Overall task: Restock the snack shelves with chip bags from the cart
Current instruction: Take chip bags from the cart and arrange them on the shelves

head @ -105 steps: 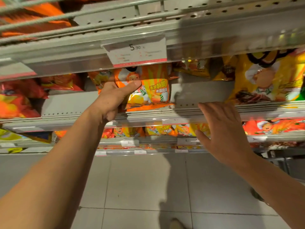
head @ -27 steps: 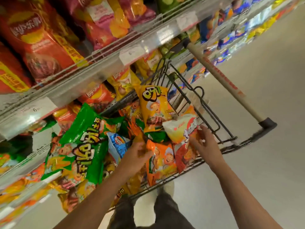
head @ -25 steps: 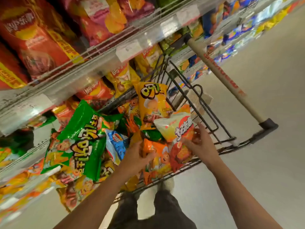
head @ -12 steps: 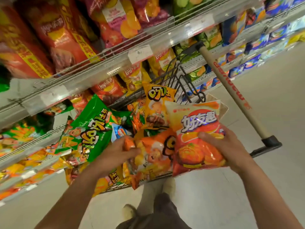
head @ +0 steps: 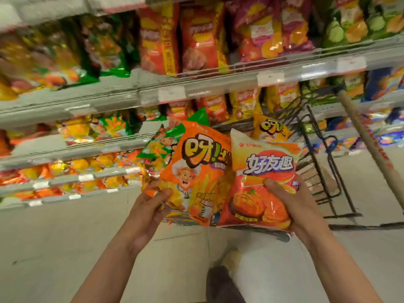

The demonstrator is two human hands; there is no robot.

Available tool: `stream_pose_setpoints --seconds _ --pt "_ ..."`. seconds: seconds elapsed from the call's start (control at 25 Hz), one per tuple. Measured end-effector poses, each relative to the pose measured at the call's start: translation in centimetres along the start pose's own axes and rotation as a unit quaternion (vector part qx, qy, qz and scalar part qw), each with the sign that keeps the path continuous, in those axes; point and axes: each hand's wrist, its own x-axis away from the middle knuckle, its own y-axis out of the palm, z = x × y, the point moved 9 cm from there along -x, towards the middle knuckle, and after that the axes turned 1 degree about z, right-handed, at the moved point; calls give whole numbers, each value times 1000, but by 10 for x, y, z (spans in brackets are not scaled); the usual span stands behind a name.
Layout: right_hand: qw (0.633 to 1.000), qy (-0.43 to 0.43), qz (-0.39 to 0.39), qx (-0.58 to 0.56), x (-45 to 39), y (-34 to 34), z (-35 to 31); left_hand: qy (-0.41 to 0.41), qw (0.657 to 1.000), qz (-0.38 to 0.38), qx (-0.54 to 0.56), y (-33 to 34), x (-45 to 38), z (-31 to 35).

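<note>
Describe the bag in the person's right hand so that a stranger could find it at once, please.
Start at the wire cart parked against the snack shelves; two bags are held up in front of it. The red and cream bag is the one nearer the cart handle, gripped by the right hand. Unlike the orange bag with a cartoon chef beside it, it carries bold white characters.
</note>
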Motion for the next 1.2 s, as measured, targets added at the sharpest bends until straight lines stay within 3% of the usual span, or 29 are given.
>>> stream_pose_setpoints --seconds 0.4,0.64,0.8,1.2 --pt "977 -64 -172 106 147 161 16 64 990 -101 79 -171 174 -44" --pt "948 -74 -276 138 202 276 24 125 985 -5 121 -264 232 -30" --pt "936 -34 -323 136 206 344 43 147 978 53 141 -309 236 -18" --pt "908 55 -386 155 112 523 101 136 965 150 165 -423 162 41"
